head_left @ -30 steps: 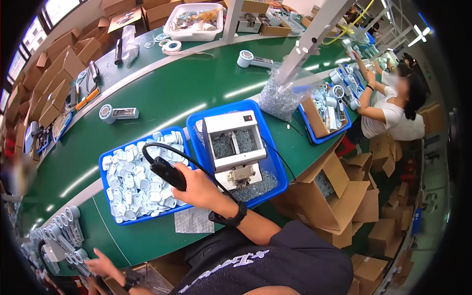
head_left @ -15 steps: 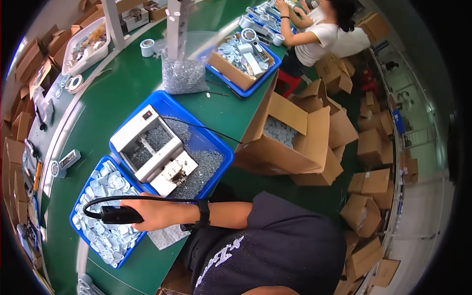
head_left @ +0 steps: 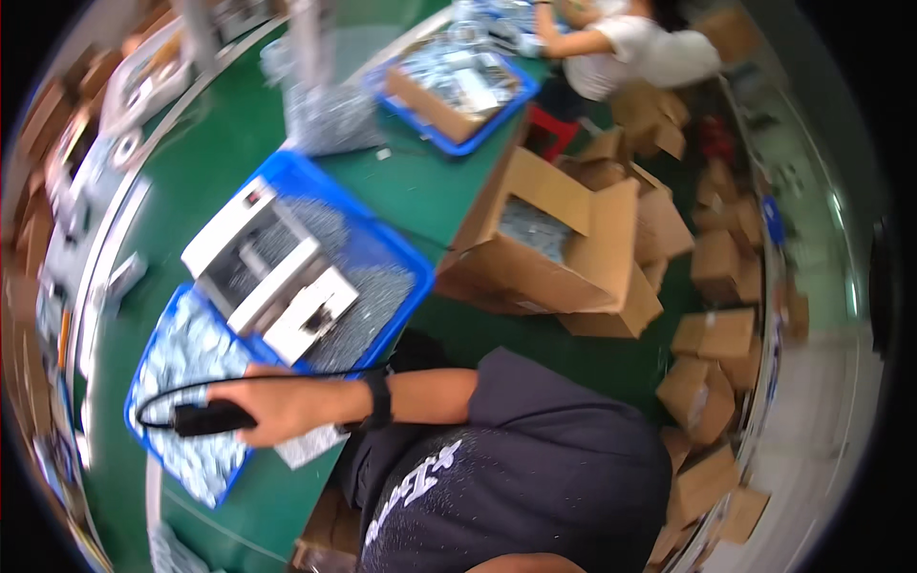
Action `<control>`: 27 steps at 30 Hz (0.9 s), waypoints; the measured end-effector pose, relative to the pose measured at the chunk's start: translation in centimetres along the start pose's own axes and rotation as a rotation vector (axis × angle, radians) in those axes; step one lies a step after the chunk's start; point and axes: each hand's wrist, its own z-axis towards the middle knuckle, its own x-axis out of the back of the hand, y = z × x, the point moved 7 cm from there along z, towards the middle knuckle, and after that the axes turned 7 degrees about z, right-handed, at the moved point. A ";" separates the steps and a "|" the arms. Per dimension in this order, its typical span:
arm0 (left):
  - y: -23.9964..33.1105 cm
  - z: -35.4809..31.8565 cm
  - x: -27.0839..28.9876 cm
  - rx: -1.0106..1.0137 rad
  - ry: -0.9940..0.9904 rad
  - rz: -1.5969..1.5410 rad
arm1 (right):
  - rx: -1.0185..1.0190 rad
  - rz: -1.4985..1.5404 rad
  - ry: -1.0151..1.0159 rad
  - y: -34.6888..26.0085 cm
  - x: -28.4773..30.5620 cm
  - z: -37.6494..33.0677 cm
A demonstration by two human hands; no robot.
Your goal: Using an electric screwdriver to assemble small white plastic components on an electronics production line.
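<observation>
My right hand [head_left: 277,411] reaches left over a blue tray [head_left: 222,492] heaped with pale blue plastic parts [head_left: 186,358]. Its fingers are closed round a black corded tool [head_left: 212,418]. The tool's cable [head_left: 177,388] loops round and runs back along my wrist, which has a black band [head_left: 378,399]. The tool's working tip is hidden, and the parts are blurred. Just beyond the hand, a white screw-feeder machine [head_left: 239,320] stands in a larger blue tray [head_left: 382,253] with loose small metal pieces [head_left: 377,306]. My left hand is out of view.
A clear bag of small metal pieces [head_left: 334,119] rests against a post on the green table [head_left: 401,191]. Farther off is another blue tray [head_left: 463,148] of parts. Open cartons [head_left: 535,277] stand at the table's right, with a person [head_left: 611,48] seated beyond.
The whole view has shifted and blurred, with the trays and machine now slightly farther left. My right hand keeps its grip on the tool over the parts tray.
</observation>
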 end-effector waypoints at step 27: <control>1.7 3.3 6.2 0.503 -0.048 -0.214 | -0.267 0.092 0.189 3.3 2.4 -3.4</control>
